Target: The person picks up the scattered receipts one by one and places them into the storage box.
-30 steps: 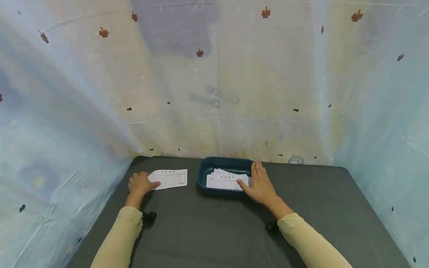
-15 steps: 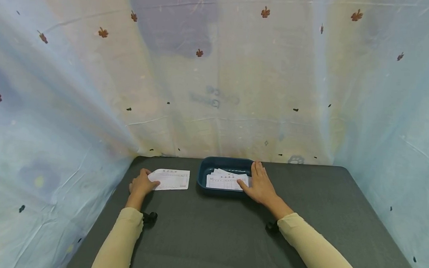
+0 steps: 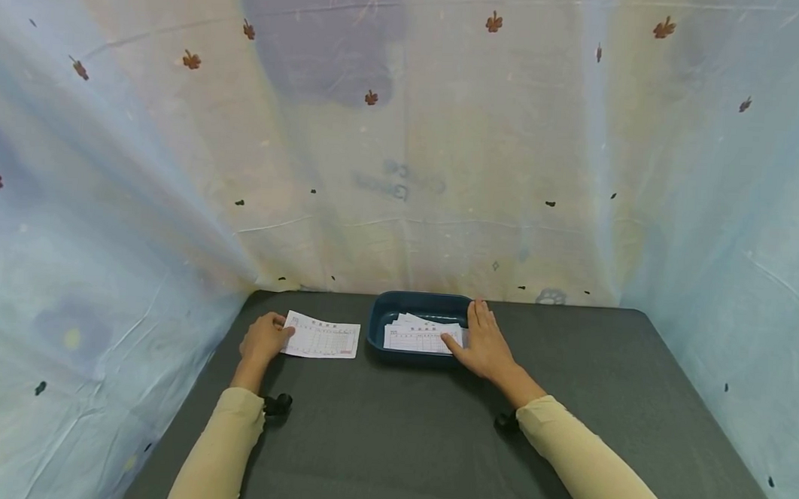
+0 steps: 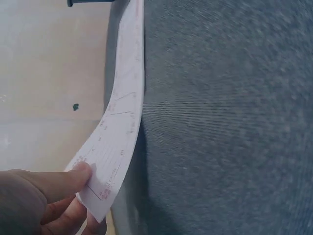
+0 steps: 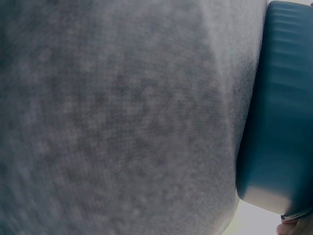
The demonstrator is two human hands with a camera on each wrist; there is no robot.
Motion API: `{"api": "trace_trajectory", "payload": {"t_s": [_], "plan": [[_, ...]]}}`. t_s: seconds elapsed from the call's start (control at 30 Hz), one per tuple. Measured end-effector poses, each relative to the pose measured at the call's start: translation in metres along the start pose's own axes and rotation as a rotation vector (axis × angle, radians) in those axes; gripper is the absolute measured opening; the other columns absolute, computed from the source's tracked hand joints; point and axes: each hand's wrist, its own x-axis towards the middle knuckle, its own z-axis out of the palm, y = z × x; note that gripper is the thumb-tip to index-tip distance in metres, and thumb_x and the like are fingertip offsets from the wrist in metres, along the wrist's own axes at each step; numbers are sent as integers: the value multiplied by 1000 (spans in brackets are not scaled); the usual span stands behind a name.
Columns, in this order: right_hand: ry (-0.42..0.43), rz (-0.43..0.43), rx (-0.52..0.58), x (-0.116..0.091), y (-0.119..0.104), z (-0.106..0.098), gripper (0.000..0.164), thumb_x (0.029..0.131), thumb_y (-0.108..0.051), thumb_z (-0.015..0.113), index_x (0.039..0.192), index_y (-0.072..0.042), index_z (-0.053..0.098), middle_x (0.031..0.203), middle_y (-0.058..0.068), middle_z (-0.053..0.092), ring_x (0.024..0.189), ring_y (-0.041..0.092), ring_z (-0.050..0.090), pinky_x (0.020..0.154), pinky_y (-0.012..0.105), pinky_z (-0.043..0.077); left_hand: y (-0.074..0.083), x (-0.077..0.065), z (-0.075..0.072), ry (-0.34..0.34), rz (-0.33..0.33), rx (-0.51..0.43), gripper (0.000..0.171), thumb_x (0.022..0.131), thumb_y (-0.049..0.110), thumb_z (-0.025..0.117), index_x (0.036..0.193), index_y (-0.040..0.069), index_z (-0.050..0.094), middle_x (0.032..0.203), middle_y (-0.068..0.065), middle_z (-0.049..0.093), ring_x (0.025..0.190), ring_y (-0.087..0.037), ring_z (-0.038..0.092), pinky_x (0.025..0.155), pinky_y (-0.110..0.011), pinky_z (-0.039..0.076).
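In the head view my left hand (image 3: 263,342) pinches the left end of a white printed paper form (image 3: 320,339). The left wrist view has the thumb (image 4: 79,177) on top of the form and fingers beneath; the held end bends up while the far end lies low along the table. My right hand (image 3: 489,351) rests over the right front corner of a dark blue plastic basin (image 3: 372,317), fingers straight along its right rim. Its thumb reaches over several similar forms (image 3: 418,336) in the basin. In the right wrist view, the basin's outer wall (image 5: 279,107) hides most of that hand.
The basin stands near the back edge of a table with dark grey cloth (image 3: 389,445). Behind and at both sides hangs a pale patterned curtain (image 3: 444,169). Dark wrist camera mounts (image 3: 278,404) stick out from the cuffs.
The form in my left hand has shifted slightly right, closer to the basin, and its angle has turned, the right end now lower. My right hand and the basin have stayed put.
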Motion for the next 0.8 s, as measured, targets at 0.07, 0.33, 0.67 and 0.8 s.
{"api": "trace_trajectory", "payload": {"t_s": [0.07, 0.33, 0.67, 0.8], "plan": [[-1, 2, -3, 0, 0, 0, 106, 105, -64, 55, 166, 13, 14, 176, 27, 5, 164, 44, 12, 133, 55, 12, 0, 0, -2, 9, -2, -12, 39, 107, 31, 65, 130, 0, 67, 127, -22, 71, 105, -40, 68, 87, -60, 50], [-1, 3, -13, 1, 0, 1, 106, 105, -64, 54, 166, 13, 14, 176, 28, 6, 164, 45, 12, 133, 56, 13, 6, 0, -18, 100, 3, -142, 41, 110, 34, 61, 133, 2, 68, 123, -21, 72, 101, -38, 69, 80, -54, 52], [6, 2, -19, 2, 0, 0, 106, 104, -64, 55, 165, 13, 17, 175, 30, 14, 164, 44, 13, 133, 56, 14, 28, -9, -31, 225, 24, -338, 43, 111, 37, 58, 136, 2, 65, 130, -23, 70, 112, -43, 66, 94, -61, 49], [0, 3, -13, 1, -1, -1, 106, 104, -63, 55, 166, 13, 16, 175, 31, 13, 165, 43, 11, 133, 56, 13, 36, -11, -33, 272, 75, -422, 43, 111, 33, 61, 134, -2, 65, 127, -26, 71, 110, -41, 66, 90, -50, 50]]}}
